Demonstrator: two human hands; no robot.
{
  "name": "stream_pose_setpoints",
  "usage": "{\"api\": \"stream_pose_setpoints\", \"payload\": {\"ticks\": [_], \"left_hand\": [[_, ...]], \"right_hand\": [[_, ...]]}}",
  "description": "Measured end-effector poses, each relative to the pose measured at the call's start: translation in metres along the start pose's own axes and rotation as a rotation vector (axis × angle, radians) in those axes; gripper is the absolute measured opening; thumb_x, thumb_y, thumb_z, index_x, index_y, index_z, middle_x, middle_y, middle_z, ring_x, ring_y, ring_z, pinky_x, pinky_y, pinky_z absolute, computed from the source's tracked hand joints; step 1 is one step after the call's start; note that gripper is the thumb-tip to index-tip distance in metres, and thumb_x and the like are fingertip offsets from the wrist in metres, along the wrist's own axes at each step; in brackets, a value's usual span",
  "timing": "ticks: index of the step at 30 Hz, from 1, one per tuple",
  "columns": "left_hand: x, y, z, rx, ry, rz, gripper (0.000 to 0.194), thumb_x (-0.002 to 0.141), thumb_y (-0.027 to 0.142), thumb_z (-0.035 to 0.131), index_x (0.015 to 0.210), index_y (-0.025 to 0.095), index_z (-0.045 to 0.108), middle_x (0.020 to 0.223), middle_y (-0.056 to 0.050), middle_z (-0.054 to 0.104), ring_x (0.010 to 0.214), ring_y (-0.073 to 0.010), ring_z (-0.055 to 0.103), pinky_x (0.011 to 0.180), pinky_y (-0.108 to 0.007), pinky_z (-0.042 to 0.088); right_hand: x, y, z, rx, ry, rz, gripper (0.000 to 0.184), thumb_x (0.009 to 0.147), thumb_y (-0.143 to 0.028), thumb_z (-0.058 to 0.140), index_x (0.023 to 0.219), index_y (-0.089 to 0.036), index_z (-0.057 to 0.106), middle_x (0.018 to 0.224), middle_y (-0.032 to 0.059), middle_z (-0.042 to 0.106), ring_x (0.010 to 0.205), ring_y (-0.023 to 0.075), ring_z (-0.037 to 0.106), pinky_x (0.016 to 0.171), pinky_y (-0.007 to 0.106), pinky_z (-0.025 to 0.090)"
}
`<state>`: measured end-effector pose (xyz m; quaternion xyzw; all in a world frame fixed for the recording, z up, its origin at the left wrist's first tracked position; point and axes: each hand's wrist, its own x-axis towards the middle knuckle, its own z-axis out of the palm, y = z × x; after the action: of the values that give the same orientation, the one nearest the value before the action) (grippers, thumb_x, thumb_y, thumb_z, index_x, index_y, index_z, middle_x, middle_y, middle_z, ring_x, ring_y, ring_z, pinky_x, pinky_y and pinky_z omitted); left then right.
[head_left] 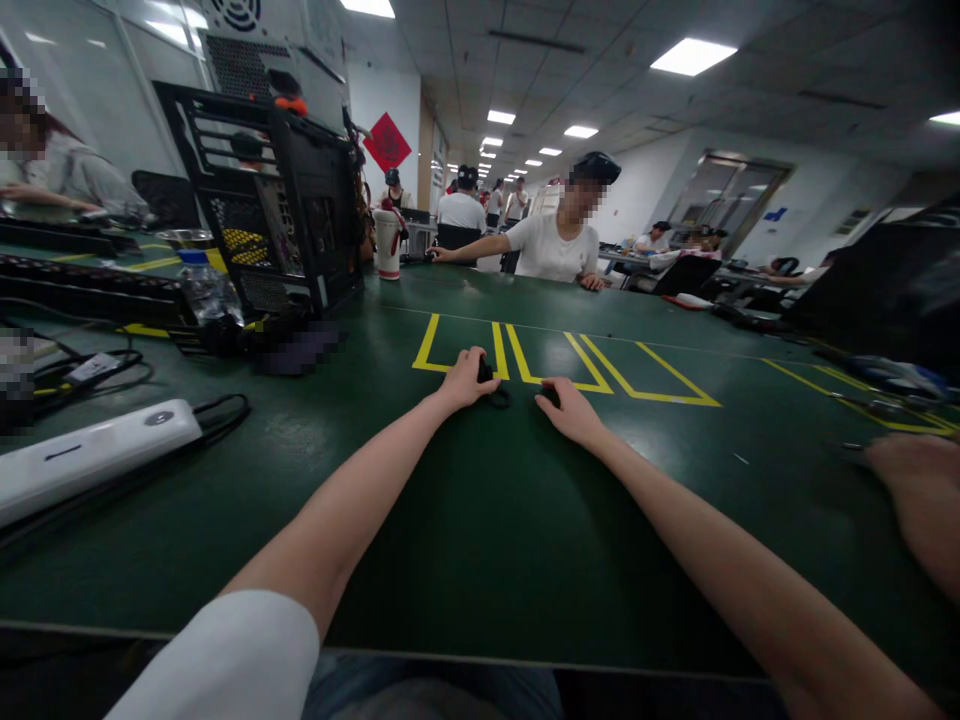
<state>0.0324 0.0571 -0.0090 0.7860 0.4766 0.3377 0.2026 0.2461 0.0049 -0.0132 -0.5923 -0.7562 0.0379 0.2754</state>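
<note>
My left hand (pixel 463 384) is closed around a small black looped item (pixel 484 370), low over the green tabletop (pixel 450 540). Part of this item curls out under the thumb; its exact kind is too small to make out. To the right, my right hand (pixel 574 412) rests on the table with curled fingers and the thumb held apart, and I see nothing clearly held in it. Yellow tape outlines (pixel 525 365) lie on the table just beyond both hands.
A black open computer case (pixel 300 200) stands at the left, with a plastic bottle (pixel 210 285) and a white power strip (pixel 97 450) nearer. A white cup (pixel 388 245) is beyond. Another person's hand (pixel 919 490) is at the right; a person (pixel 555 245) sits opposite.
</note>
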Motion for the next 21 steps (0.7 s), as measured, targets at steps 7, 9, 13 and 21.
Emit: {"api": "stream_pose_setpoints", "payload": {"ticks": [7, 9, 13, 21], "left_hand": [[0.020, 0.012, 0.028, 0.050, 0.097, 0.016, 0.051, 0.074, 0.033, 0.058, 0.114, 0.018, 0.032, 0.111, -0.012, 0.042, 0.101, -0.0256, 0.049, 0.084, -0.045, 0.039], [0.020, 0.014, 0.030, 0.039, 0.091, 0.040, 0.051, 0.074, 0.032, 0.057, 0.115, 0.018, 0.030, 0.111, -0.012, 0.042, 0.101, -0.0252, 0.048, 0.084, -0.044, 0.039], [0.017, 0.016, 0.027, 0.024, 0.080, 0.081, 0.055, 0.074, 0.028, 0.057, 0.118, 0.016, 0.027, 0.111, -0.014, 0.042, 0.102, -0.0250, 0.048, 0.085, -0.041, 0.041], [-0.021, 0.046, 0.000, 0.073, -0.156, 0.308, 0.059, 0.075, 0.029, 0.057, 0.123, 0.017, 0.025, 0.115, -0.013, 0.040, 0.100, -0.0257, 0.050, 0.085, -0.042, 0.042]], "right_hand": [[0.009, -0.020, 0.015, 0.070, -0.076, -0.114, 0.051, 0.072, -0.051, 0.052, 0.112, -0.019, 0.050, 0.110, 0.0109, 0.054, 0.104, 0.0237, 0.049, 0.091, 0.041, 0.037], [0.012, -0.017, 0.016, 0.066, -0.077, -0.106, 0.044, 0.074, -0.049, 0.051, 0.106, -0.019, 0.054, 0.106, 0.0099, 0.055, 0.101, 0.0225, 0.050, 0.089, 0.040, 0.038], [0.018, -0.005, 0.012, 0.007, 0.026, 0.025, 0.036, 0.076, -0.043, 0.051, 0.099, -0.016, 0.058, 0.102, 0.0118, 0.054, 0.099, 0.0240, 0.051, 0.088, 0.041, 0.038], [-0.018, -0.033, -0.006, 0.067, -0.013, -0.006, 0.048, 0.072, -0.033, 0.058, 0.115, -0.015, 0.046, 0.108, 0.0133, 0.054, 0.102, 0.0267, 0.050, 0.088, 0.043, 0.037]]}}
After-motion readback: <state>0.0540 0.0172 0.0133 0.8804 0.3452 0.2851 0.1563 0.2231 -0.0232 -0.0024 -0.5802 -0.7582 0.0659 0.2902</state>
